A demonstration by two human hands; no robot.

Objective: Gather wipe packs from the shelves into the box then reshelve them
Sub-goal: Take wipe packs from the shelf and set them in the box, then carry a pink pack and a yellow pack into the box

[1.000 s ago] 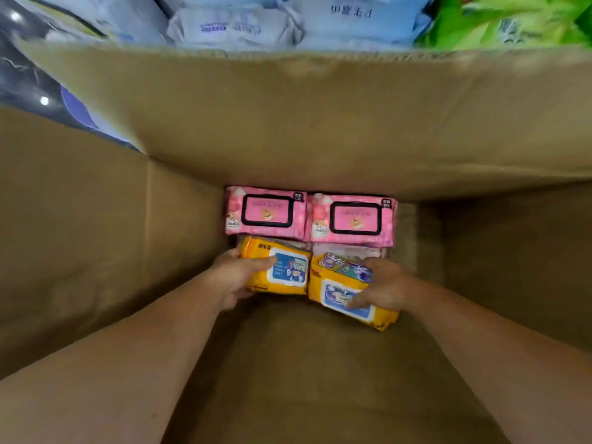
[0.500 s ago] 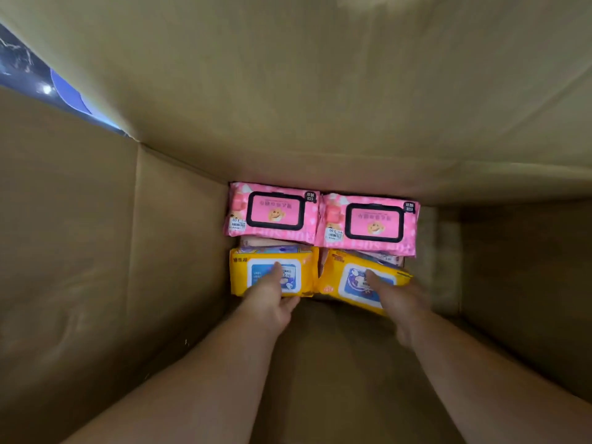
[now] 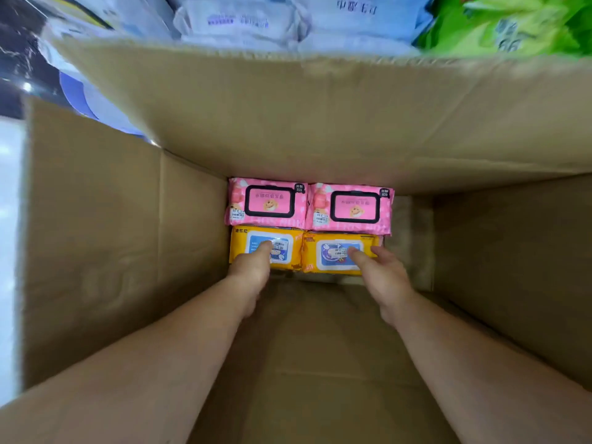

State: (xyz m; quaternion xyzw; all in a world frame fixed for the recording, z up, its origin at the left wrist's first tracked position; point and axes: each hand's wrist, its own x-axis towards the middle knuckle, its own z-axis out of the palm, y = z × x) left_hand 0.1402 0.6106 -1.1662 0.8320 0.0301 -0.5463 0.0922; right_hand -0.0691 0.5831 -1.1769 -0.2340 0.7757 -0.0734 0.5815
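Deep in a tall cardboard box point(image 3: 112, 235), two pink wipe packs point(image 3: 267, 201) point(image 3: 350, 206) lie side by side against the far wall. In front of them lie two yellow wipe packs, one on the left point(image 3: 243, 251) and one on the right point(image 3: 310, 254), flat and level on other packs beneath. My left hand point(image 3: 253, 270) rests its fingertips on the left yellow pack's lid. My right hand point(image 3: 381, 274) lies on the right yellow pack with fingers spread. Neither hand grips a pack.
The box's bare floor point(image 3: 320, 347) runs from the packs toward me, and a narrow gap point(image 3: 411, 238) is left on their right. Beyond the far flap, white and pale-blue packs point(image 3: 243, 20) and green packs point(image 3: 512, 24) sit on the shelf.
A second ago each hand gripped a tilted yellow pack. Both packs have been laid flat in front of the pink ones, and my fingers now only rest on top. My view has lifted.
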